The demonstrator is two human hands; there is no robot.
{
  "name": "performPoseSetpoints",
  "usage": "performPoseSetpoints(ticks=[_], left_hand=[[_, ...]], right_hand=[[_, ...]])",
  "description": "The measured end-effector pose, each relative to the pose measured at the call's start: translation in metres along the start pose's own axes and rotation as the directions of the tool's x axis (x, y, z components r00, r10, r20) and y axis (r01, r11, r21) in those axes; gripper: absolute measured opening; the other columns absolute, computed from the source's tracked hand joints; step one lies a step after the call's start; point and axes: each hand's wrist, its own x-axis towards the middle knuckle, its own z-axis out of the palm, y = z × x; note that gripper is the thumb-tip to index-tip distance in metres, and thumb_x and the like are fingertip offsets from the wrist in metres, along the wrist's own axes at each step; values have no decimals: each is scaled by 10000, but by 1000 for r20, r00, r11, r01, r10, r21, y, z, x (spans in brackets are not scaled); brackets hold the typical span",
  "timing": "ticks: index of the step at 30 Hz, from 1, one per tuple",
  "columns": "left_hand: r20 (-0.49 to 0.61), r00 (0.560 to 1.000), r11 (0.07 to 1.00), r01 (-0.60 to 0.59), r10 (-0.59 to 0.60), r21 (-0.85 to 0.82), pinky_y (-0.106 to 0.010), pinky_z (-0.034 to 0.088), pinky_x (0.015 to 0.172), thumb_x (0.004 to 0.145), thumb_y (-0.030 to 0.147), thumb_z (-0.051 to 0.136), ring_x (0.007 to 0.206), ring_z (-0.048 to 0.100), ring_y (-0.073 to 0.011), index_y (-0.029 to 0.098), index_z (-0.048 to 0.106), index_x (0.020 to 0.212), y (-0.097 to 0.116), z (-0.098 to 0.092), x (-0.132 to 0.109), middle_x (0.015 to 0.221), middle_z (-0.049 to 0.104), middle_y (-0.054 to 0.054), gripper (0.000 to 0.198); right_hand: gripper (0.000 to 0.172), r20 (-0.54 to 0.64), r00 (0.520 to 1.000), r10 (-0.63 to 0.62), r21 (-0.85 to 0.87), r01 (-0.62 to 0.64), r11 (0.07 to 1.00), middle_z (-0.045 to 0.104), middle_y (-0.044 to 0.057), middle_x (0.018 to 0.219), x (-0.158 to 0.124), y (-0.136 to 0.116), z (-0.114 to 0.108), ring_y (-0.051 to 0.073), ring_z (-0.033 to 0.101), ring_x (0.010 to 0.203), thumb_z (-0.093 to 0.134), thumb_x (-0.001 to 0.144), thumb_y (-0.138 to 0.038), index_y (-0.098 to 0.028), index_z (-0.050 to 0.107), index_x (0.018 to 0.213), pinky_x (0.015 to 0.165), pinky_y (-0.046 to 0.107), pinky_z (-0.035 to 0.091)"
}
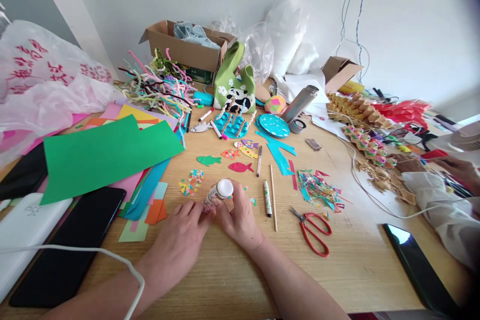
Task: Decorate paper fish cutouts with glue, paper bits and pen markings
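My right hand (240,217) is closed around a white-capped glue stick (224,188) with a printed label. My left hand (185,232) has its fingers curled at the lower end of that stick; a small pinkish patterned patch shows by the fingertips. Beside the left fingers lies a fish cutout covered in coloured paper bits (192,183). Scattered coloured bits (253,201) peek out past my right hand. Farther back rest a green paper fish (209,160), a red paper fish (240,167) and several decorated fish (247,151).
Red-handled scissors (315,230), a green marker (267,198), a thin stick (274,200) and paper scraps (318,190) lie to the right. Green paper (101,155) and a power bank (32,235) are left. Another person's sleeve (435,205) reaches in at right, near a phone (416,265).
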Motion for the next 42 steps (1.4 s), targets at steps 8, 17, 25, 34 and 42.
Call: performPoseSetpoints(ticks=[8, 17, 25, 34, 42], left_hand=[[14, 1000, 1000, 0, 0, 15, -488, 463, 971, 854, 24, 431, 1122, 535, -298, 200, 579, 1316, 1, -1, -1, 1205, 612, -115, 516], [-6, 1000, 1000, -17, 17, 22, -494, 461, 980, 866, 37, 435, 1127, 533, -297, 195, 561, 1340, -1, 1, -1, 1213, 608, -117, 515], [-28, 999, 999, -30, 30, 26, -497, 455, 992, 870, 40, 438, 1130, 532, -296, 188, 566, 1328, -3, 5, -2, 1197, 605, -123, 497], [-36, 999, 999, -31, 32, 22, -495, 467, 975, 877, 38, 429, 1119, 530, -301, 183, 559, 1339, -3, 6, -2, 1187, 602, -122, 501], [-51, 998, 999, -42, 43, 24, -500, 474, 955, 886, 48, 428, 1103, 531, -304, 178, 560, 1340, -3, 7, -1, 1175, 598, -126, 490]], right_hand=[[186, -14, 1000, 10, -2, -10, 1000, 637, 72, 917, -1, 1, 2, 217, 614, 800, 548, 918, -200, -220, 497, 1096, 697, 340, 524], [174, -20, 1000, 7, 17, -6, 1000, 625, 65, 894, -1, 1, 4, 214, 604, 786, 544, 912, -198, -218, 504, 1080, 685, 333, 520], [168, -28, 1000, -9, -5, 9, 1000, 623, 58, 891, -1, 0, 3, 203, 596, 767, 540, 916, -207, -214, 503, 1079, 676, 323, 512], [152, -25, 1000, 10, 16, -10, 1000, 623, 61, 886, -2, 3, 4, 212, 596, 778, 552, 920, -202, -213, 514, 1067, 685, 326, 501], [162, -29, 1000, 8, 18, -7, 1000, 619, 58, 893, -3, 3, 5, 206, 596, 778, 550, 921, -191, -213, 512, 1076, 681, 318, 500]])
